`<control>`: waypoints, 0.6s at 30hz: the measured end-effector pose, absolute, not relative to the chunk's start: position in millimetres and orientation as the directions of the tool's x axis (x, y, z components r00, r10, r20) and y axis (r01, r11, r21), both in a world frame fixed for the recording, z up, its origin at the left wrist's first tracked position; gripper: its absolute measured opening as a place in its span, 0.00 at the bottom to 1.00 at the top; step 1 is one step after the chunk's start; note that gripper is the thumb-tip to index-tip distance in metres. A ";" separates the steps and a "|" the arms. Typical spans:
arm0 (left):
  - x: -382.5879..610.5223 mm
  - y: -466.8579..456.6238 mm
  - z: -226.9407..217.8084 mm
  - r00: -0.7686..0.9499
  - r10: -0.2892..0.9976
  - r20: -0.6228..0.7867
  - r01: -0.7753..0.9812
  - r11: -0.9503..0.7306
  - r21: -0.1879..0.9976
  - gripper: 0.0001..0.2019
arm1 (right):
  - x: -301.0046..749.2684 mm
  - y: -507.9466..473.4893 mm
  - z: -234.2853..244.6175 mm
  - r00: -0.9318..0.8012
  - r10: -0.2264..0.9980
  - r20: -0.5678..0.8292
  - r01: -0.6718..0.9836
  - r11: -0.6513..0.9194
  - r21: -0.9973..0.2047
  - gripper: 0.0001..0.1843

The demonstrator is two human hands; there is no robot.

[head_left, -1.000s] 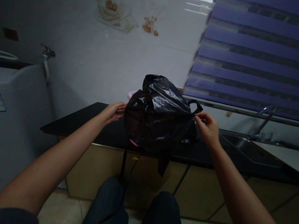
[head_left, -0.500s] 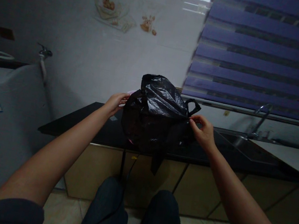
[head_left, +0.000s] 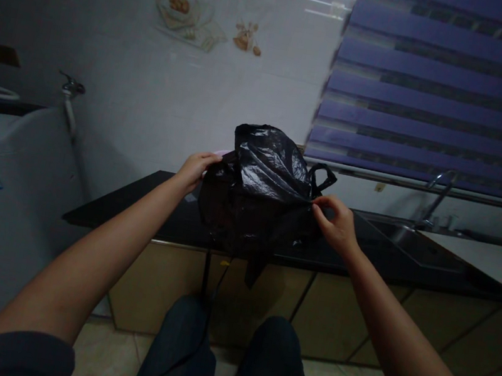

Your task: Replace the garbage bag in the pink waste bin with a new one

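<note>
A shiny black plastic bag [head_left: 265, 184] is spread between my two hands over the dark countertop [head_left: 138, 208]. At the bag's left edge, my left hand [head_left: 197, 168] grips it with the thumb on top; a sliver of something pink [head_left: 223, 152] shows behind that edge. My right hand [head_left: 336, 222] pinches the bag's right side between thumb and fingers, just below a looped handle that sticks up. One corner of the plastic hangs over the counter's front edge. What lies behind or inside the bag is hidden.
A sink with a curved faucet [head_left: 441, 193] is on the right, beside a pale board [head_left: 496, 262]. A white appliance [head_left: 19, 177] stands at left, near a wall tap [head_left: 71, 85]. Cabinets [head_left: 159, 288] run below the counter; a purple striped blind [head_left: 439, 84] covers the window.
My right hand has drawn slightly left and down with the bag's side. The bag's hanging corner has shifted left, and my left thumb lies further over its edge.
</note>
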State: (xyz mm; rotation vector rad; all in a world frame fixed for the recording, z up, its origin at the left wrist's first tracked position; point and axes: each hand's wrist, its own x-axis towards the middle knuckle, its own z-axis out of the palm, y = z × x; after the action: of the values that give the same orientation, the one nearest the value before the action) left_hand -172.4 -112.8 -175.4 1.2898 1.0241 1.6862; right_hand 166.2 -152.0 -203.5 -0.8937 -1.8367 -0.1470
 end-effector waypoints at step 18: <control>-175.5 -115.5 -190.0 -0.209 0.915 0.345 -0.158 -0.380 0.911 0.04 | 169.3 -147.7 -204.7 -0.197 0.470 0.860 0.612 0.745 -0.267 0.10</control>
State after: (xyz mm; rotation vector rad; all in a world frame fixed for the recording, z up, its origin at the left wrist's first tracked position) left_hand -175.5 -115.5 -190.0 1.2317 0.9848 1.7049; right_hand 169.3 -147.7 -204.7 -0.8388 -1.8420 -0.1608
